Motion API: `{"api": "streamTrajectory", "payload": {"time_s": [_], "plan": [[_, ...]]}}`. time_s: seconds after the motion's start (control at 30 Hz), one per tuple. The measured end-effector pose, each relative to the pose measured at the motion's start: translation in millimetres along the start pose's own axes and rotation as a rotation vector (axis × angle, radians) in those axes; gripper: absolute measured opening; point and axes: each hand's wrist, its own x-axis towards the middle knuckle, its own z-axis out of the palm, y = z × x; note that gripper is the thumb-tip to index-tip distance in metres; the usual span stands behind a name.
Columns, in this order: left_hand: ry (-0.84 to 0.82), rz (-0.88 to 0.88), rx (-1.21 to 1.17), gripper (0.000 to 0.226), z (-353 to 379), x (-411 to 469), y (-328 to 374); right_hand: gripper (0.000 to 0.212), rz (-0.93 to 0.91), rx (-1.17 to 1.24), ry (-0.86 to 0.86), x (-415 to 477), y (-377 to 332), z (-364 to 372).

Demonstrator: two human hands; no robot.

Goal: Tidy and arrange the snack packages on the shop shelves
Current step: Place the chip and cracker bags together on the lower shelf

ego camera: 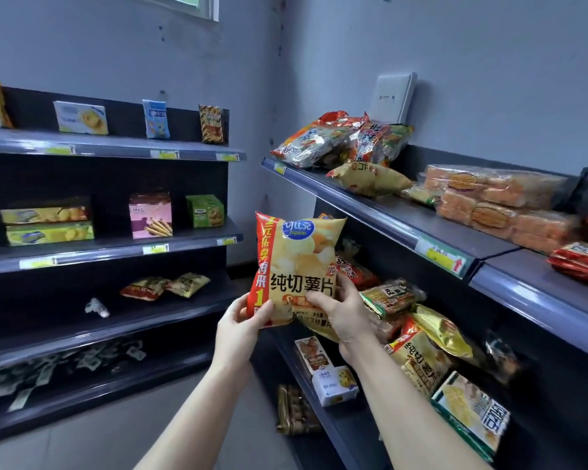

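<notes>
A yellow chip bag with a red side stripe is held upright in the air between the two shelf units. My left hand pinches its lower left corner. My right hand grips its lower right part, thumb on the front, and also holds a second yellow bag tucked behind and below the first. More snack bags lie jumbled on the right unit's middle shelf, just right of my right hand.
The left shelf unit carries boxes and small packs spaced apart, with two small bags lower down. On the right unit's top shelf are piled bags and wrapped cakes. Boxes stand on the lower right shelf.
</notes>
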Motion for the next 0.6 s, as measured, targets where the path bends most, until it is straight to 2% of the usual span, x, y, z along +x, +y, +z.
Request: {"api": "streamTrajectory", "payload": {"time_s": [0.17,0.37,0.6], "plan": [[0.102,-0.065,-0.025,0.015,2,86,-15,0.043,0.023,0.006,-0.065,88,29,20],[0.192,-0.149,-0.117,0.004,5,191,-30,0.054,0.088,0.025,-0.141,193,52,40],[0.236,-0.138,-0.110,0.007,-7,300,-49,0.049,0.194,0.064,-0.091,293,83,71]]}}
